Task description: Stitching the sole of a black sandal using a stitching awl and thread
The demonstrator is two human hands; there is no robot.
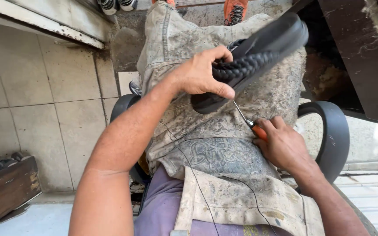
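Black and braided, the sandal (250, 61) sits over the person's lap, tilted with its sole turned up and to the right and its woven strap facing the camera. The left arm reaches in from the lower left, bare, bent at the elbow and stretched forward across the body. The left hand (202, 74) is closed around the sandal near its lower end: the thumb presses along the underside of the strap, the fingers curl over the top edge, and the wrist is cocked slightly upward.

The right arm comes in from the lower right, forearm angled toward the middle of the lap. The right hand (283, 144) rests on the thigh, fingers folded tight around the orange handle of an awl (250, 122). The thin metal shaft points up and to the left, and its tip meets the sandal just under the left thumb. A dark thread (189, 161) runs down over the lap in loose curves.

The lap is covered by a dirty, pale apron (224, 148), stained grey and speckled with dust. Behind the thighs curve the black arms of a chair (333, 135). To the left lie pale floor tiles (31, 87), and a wooden box (5, 192) stands at the lower left corner. Orange shoes (235, 11) show at the top edge, beyond the knees.
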